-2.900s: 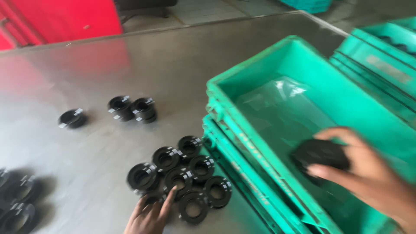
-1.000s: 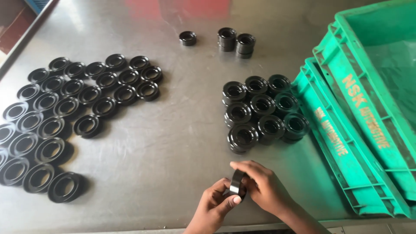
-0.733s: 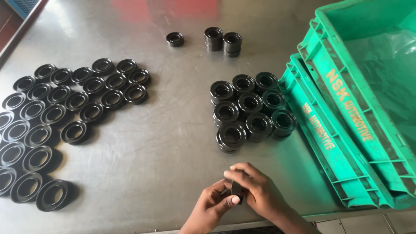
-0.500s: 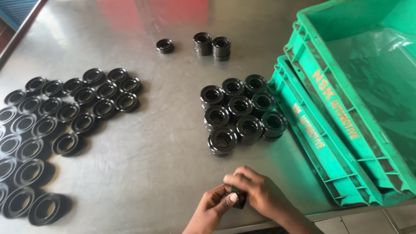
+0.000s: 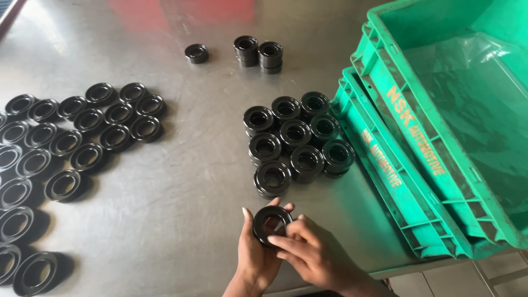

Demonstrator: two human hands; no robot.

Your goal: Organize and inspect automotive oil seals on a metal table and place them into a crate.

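Bench (image 5: 181, 220): sheet metal, brushed grey, smooth, with a dull sheen and soft reflections toward its far edge. Black ring (image 5: 271, 224) held between the left hand (image 5: 257, 254) and right hand (image 5: 313, 254): glossy black, smooth face, looks like rubber or coated metal; which one cannot be told. Stacked rings (image 5: 294, 140) mid-bench: same glossy black finish. Flat rings (image 5: 66, 143) at the left edge: thinner, black, semi-gloss. Crates (image 5: 407, 165) at the right edge: green moulded plastic, ribbed, slightly shiny. Liner (image 5: 473, 88) inside the upper crate: clear, crinkled plastic film.
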